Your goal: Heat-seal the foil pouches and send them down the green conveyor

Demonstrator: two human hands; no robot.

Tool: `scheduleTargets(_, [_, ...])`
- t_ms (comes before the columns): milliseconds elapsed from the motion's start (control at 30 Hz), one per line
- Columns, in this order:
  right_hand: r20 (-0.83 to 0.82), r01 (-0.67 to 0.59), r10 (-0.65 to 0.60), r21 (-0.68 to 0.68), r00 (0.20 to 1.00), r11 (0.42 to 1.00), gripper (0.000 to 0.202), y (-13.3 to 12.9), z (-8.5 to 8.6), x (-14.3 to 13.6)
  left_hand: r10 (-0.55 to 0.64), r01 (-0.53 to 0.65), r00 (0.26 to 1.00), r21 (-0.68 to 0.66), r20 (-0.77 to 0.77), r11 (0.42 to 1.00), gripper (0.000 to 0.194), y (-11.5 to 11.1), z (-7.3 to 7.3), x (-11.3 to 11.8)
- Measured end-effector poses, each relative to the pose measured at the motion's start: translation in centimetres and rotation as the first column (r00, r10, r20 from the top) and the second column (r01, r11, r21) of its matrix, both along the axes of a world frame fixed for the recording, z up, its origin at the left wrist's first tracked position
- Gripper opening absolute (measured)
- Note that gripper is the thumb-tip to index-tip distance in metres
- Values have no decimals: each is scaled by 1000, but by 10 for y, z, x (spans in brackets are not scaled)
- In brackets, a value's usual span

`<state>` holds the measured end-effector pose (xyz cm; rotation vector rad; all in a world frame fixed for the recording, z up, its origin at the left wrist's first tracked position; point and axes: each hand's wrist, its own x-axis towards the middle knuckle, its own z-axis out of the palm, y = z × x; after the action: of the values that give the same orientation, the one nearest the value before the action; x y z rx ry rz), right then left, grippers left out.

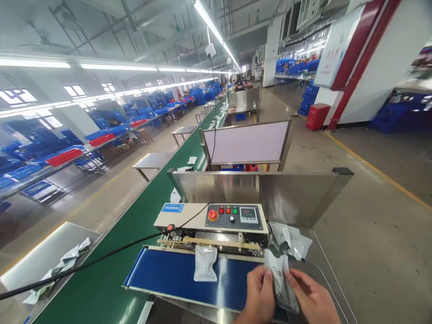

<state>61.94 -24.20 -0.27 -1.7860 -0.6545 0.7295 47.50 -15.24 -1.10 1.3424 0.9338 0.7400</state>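
Both my hands hold one silver-white pouch (279, 274) at the right end of a sealing machine. My left hand (259, 290) pinches its left side between thumb and fingers. On its right side, my right hand (312, 292) grips the pouch the same way. The pouch's top edge lies close to the machine's right end. Another white pouch (205, 264) hangs from the sealing band over the blue conveyor belt (168, 270). The band sealer (182, 217) has a red knob, several buttons and a lit display. More pouches (292, 240) lie behind my hands, beside the machine.
A long green conveyor (145, 220) runs along the left, carrying a few pouches. Beyond the sealer stands a metal partition (219, 186). A black cable (111, 263) crosses in front at left. On a side metal tray (64, 243) lie more pouches (64, 265).
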Motion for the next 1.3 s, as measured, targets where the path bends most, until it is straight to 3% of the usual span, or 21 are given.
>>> scheduleTargets(133, [44, 139, -135, -95, 990, 986, 69, -13, 9, -2, 25, -25, 1000, -39, -6, 999, 71, -8, 8, 3])
scheduleTargets(267, [86, 183, -167, -229, 982, 956, 53, -22, 1, 9, 27, -38, 996, -143, -80, 989, 70, -6, -9, 9])
scheduleTargets(367, [-84, 198, -230, -280, 970, 939, 43, -17, -10, 19, 91, -122, 988, -268, -128, 956, 65, 4, -24, 19])
scheduleTargets(467, [-302, 175, -243, -234, 922, 956, 36, 2, -20, 17, 163, -200, 978, -368, -129, 908, 57, 18, -33, 27])
scheduleTargets(567, [-346, 99, -176, -229, 921, 968, 31, 29, -26, 4, 248, -273, 962, -398, -113, 876, 57, 31, -35, 19])
scheduleTargets(700, [-328, -68, -36, -300, 944, 952, 27, 60, -23, 12, 329, -346, 938, -356, -111, 868, 69, 45, -35, -13])
scheduleTargets(800, [-167, -102, 30, -442, 985, 891, 24, 75, -16, 62, 412, -444, 895, -240, -172, 864, 75, 49, -32, -45])
scheduleTargets(900, [46, -59, 109, -605, 993, 794, 20, 93, -17, 120, 628, -639, 751, 16, -206, 769, 75, 39, -24, -71])
scheduleTargets(967, [125, -63, 195, -671, 973, 739, 20, 107, -23, 141, 686, -676, 705, 122, -178, 727, 72, 25, -16, -79])
scheduleTargets(1067, [198, -97, 324, -702, 925, 706, 17, 120, -27, 144, 576, -555, 805, 161, -146, 816, 64, 2, -1, -71])
scheduleTargets(1167, [280, -97, 399, -702, 873, 705, 23, 111, -10, 142, 342, -296, 925, 251, -165, 922, 51, -12, 12, -41])
scheduleTargets(1233, [321, -132, 457, -683, 830, 719, 29, 93, 12, 147, 220, -155, 962, 338, -163, 928, 43, -15, 17, -14])
scheduleTargets(1300, [308, -248, 529, -629, 790, 737, 35, 71, 35, 153, 131, -61, 981, 413, -142, 909, 41, -14, 20, 12])
